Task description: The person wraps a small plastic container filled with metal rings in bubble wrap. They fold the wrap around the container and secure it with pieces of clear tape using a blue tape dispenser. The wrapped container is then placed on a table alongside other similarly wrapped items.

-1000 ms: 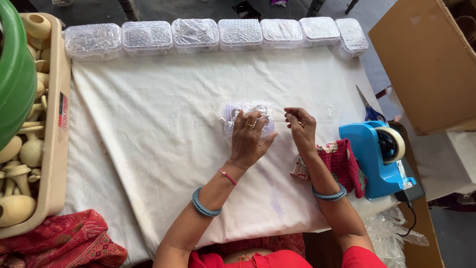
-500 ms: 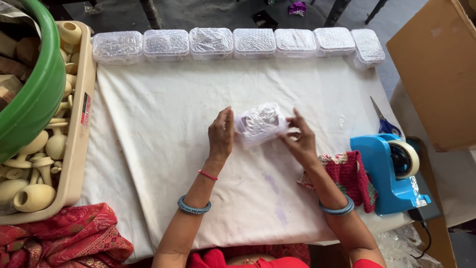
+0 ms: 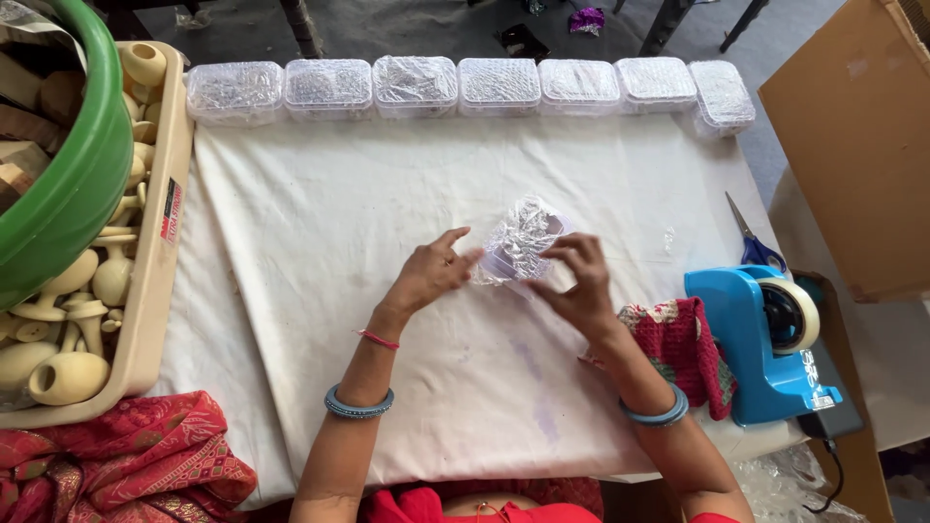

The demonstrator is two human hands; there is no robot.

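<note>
Even, soft daylight fills the scene, bright on the white cloth table cover (image 3: 387, 242), where the forearms cast only faint, diffuse shadows. Small glints of glare speckle the row of clear plastic lidded boxes wrapped in bubble film (image 3: 465, 85) along the far edge and the crinkled clear-wrapped parcel (image 3: 521, 242) at the centre. The view is sharp in the middle, while the wide lens bows straight lines outward near the frame's edges, and the dark floor beyond the table sits dimmer

The bubble-wrapped item (image 3: 520, 242) conceals its contents; only a pale lilac patch shows through the film. The green tub (image 3: 60, 184), cardboard box (image 3: 857, 136) and red patterned cloth (image 3: 116, 455) are cut off by the frame edges. The contents of the wrapped boxes (image 3: 417, 85) are indistinct.
</note>
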